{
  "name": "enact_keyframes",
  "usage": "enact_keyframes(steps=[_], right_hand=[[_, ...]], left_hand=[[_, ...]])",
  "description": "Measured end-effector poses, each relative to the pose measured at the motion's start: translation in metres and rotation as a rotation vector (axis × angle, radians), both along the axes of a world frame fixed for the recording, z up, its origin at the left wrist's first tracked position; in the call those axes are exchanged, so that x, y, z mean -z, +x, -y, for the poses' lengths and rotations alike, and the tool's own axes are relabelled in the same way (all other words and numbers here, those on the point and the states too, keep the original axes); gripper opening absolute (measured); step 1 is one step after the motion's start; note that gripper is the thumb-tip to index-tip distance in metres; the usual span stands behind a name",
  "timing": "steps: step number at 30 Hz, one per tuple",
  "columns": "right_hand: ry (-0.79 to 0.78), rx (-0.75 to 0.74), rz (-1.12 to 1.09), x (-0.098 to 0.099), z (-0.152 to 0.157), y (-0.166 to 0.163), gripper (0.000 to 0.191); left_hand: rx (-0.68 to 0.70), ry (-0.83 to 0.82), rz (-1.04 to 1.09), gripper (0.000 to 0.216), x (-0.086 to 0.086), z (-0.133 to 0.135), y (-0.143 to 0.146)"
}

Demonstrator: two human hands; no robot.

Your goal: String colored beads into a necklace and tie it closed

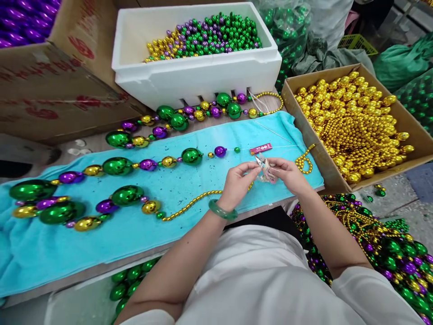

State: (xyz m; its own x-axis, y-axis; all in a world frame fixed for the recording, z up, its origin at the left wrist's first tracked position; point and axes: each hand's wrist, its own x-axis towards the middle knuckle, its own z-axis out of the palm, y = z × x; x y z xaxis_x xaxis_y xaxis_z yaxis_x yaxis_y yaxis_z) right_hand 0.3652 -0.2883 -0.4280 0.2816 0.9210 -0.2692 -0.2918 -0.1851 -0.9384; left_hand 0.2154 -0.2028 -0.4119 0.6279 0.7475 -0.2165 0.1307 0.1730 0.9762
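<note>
My left hand, with a green bangle at the wrist, is closed in a pinch. Opposite it, my right hand is also pinched, fingertips close to the left ones. Between them is a small silver-tipped thing wrapped in pinkish white; its exact kind is unclear. A pink packet lies just beyond on the turquoise towel. Thin clear thread runs past it to a green bead, a purple bead and a bead strand. A gold bead chain passes under my left hand.
A finished-looking bead necklace lies behind the towel, below a white foam box of mixed beads. To the right stands a carton of gold beads. Bead strands pile up beside my right arm. A large carton stands left.
</note>
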Motion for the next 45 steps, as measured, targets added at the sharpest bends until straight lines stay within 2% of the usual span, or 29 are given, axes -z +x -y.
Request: enact_keyframes(steps=[2, 6, 7, 9, 11, 15, 19, 23, 27, 32, 34, 36, 39, 40, 41, 43, 45], right_hand=[[0.02, 0.026, 0.003, -0.001, -0.001, -0.008, 0.039], [0.106, 0.054, 0.111, -0.002, -0.002, -0.015, 0.052], [0.119, 0.038, 0.156, -0.002, -0.003, -0.015, 0.05], [0.109, 0.028, 0.247, -0.001, -0.004, -0.013, 0.035], [0.07, 0.073, 0.359, -0.001, -0.003, -0.009, 0.021], [0.07, 0.183, 0.671, -0.006, 0.009, -0.002, 0.013], [0.096, 0.15, 0.867, -0.016, 0.031, 0.003, 0.012], [0.014, 0.052, 0.919, -0.019, 0.049, 0.005, 0.012], [-0.116, -0.006, 0.938, -0.02, 0.062, 0.01, 0.016], [-0.232, 0.038, 0.762, -0.021, 0.071, 0.025, 0.039], [-0.223, 0.106, 0.602, -0.02, 0.073, 0.031, 0.041], [-0.163, 0.292, 0.51, -0.019, 0.072, 0.033, 0.034], [0.016, 0.676, 0.665, -0.02, 0.066, 0.024, 0.028], [0.095, 0.712, 0.763, -0.022, 0.062, 0.018, 0.026], [0.171, 0.665, 0.853, -0.024, 0.057, 0.01, 0.025], [0.269, 0.407, 0.975, -0.028, 0.045, -0.007, 0.029], [0.263, 0.178, 1.014, -0.03, 0.033, -0.021, 0.043]], left_hand=[[-0.022, 0.003, -0.014, 0.026, -0.001, -0.001, 0.001], [-0.032, -0.008, -0.029, 0.025, -0.003, 0.001, 0.003], [-0.028, -0.006, -0.031, 0.025, -0.004, 0.001, 0.004], [-0.037, 0.017, -0.025, 0.024, -0.006, 0.002, 0.004], [-0.087, 0.048, -0.008, 0.024, -0.007, 0.001, 0.004], [-0.243, 0.025, 0.031, 0.024, -0.006, -0.005, 0.005], [-0.354, -0.129, 0.131, 0.026, -0.005, -0.01, 0.005], [-0.424, -0.261, 0.221, 0.027, -0.007, -0.014, 0.005], [-0.462, -0.271, 0.279, 0.027, -0.011, -0.018, 0.004], [-0.452, -0.268, 0.316, 0.026, -0.014, -0.019, 0.002], [-0.446, -0.242, 0.315, 0.025, -0.014, -0.016, 0.002], [-0.43, -0.193, 0.302, 0.023, -0.014, -0.013, 0.002], [-0.377, -0.102, 0.262, 0.022, -0.014, -0.005, 0.004], [-0.348, -0.075, 0.244, 0.021, -0.013, -0.001, 0.004], [-0.316, -0.054, 0.227, 0.021, -0.013, 0.002, 0.005], [-0.247, -0.028, 0.201, 0.021, -0.013, 0.01, 0.007], [-0.188, -0.028, 0.193, 0.02, -0.013, 0.018, 0.009]])
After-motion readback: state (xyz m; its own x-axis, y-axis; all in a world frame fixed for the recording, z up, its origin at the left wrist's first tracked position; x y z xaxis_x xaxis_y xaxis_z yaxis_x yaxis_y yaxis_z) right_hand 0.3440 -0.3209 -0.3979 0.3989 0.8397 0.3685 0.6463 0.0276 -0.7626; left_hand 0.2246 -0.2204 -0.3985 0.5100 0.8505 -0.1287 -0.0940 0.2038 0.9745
